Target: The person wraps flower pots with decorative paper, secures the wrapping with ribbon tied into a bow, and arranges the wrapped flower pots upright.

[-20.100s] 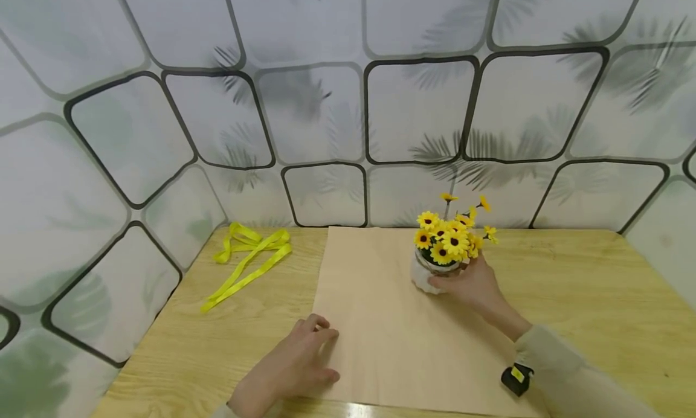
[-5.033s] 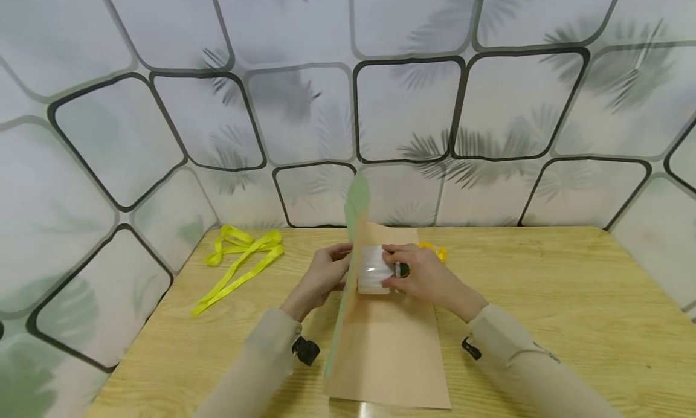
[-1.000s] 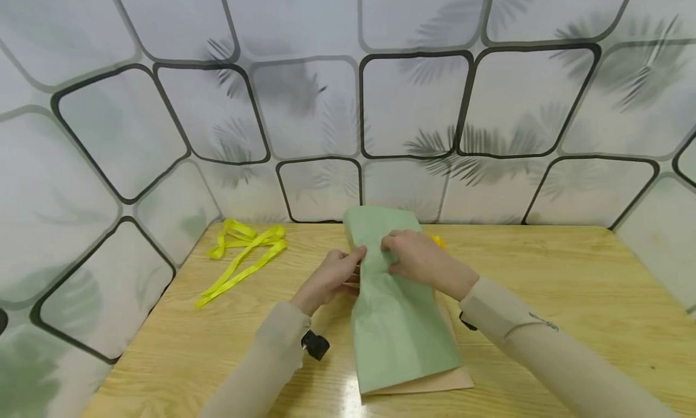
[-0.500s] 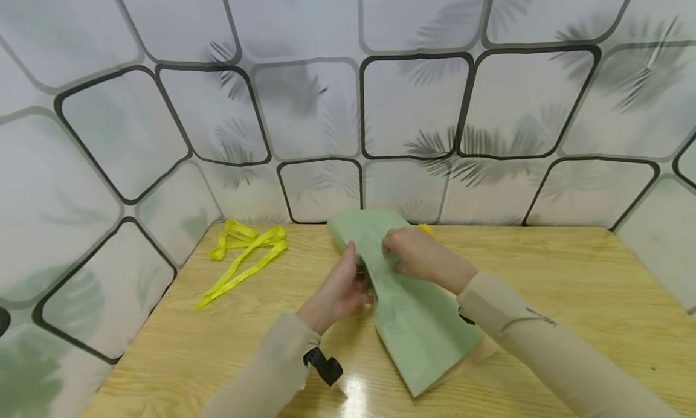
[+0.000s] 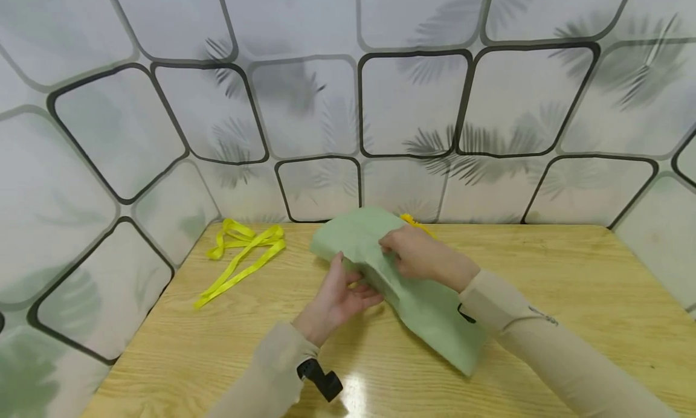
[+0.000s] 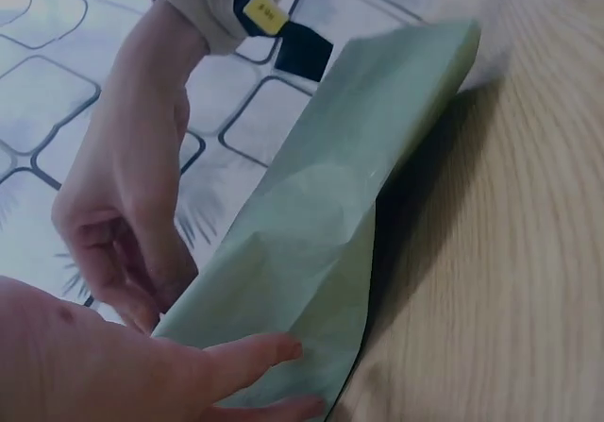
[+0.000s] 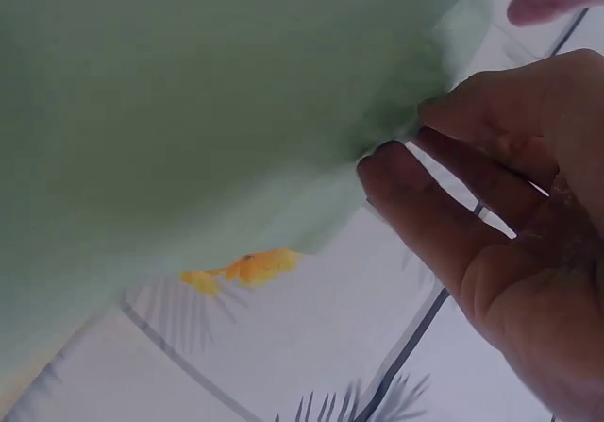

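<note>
Green wrapping paper (image 5: 353, 234) lies folded over the flower pot, which it hides. Only a few yellow flowers (image 5: 409, 220) peek out past its far edge, also seen as yellow petals (image 7: 253, 268) in the right wrist view. My right hand (image 5: 426, 255) pinches the paper's edge between thumb and fingertips. Palm up, my left hand (image 5: 337, 297) lies along the near left side of the paper with its fingers extended. In the left wrist view these fingers (image 6: 250, 356) rest against the crumpled paper.
A loosely looped yellow ribbon (image 5: 247, 258) lies at the back left of the wooden table (image 5: 217, 357). A patterned cloth wall (image 5: 315, 110) rises behind the table's far edge and along its left side.
The paper bundle has turned, its near end swinging right and its far end left. My left hand has shifted slightly down and right, its fingers spreading; my right hand stays pinching the paper.
</note>
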A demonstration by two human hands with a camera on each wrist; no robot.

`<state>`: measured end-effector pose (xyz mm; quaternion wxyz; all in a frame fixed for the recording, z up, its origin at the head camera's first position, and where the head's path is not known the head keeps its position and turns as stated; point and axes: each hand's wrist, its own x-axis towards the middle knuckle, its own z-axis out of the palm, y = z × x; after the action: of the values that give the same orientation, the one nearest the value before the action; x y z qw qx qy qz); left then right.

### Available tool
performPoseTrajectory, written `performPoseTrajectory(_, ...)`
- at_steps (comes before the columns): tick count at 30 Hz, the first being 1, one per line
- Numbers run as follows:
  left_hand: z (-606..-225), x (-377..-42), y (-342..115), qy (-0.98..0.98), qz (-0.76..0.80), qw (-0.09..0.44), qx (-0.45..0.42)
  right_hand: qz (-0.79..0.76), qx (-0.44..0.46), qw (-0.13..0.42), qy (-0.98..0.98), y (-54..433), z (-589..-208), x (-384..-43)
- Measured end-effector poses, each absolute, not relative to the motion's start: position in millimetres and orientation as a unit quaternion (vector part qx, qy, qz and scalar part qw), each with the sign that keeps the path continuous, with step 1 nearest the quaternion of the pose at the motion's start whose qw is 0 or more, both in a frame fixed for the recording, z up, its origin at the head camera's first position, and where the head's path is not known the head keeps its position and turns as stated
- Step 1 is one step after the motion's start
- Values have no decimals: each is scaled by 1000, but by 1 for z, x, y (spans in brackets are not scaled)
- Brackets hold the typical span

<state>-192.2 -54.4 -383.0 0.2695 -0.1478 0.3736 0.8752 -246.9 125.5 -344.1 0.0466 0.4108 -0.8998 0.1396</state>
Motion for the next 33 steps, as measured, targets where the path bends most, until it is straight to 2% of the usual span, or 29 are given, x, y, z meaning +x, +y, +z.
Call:
performPoseTrajectory(10, -383, -180, -44, 325, 896, 252, -164, 155, 428, 43, -889, 129, -343, -248)
performPoseTrajectory(21, -386, -169, -33, 316, 911, 215, -155, 163, 443, 80, -878, 131, -350, -252)
performPoseTrajectory(27, -387, -163, -24, 322, 914, 191, -158, 169, 426, 50, -887, 132, -349, -256)
performPoseTrajectory(30, -389, -161, -27, 346, 904, 203, -149, 164, 417, 35, -893, 132, -348, -256)
performPoseTrajectory(33, -389, -156, -39, 382, 881, 243, -137, 166, 419, 26, -892, 132, -348, -256)
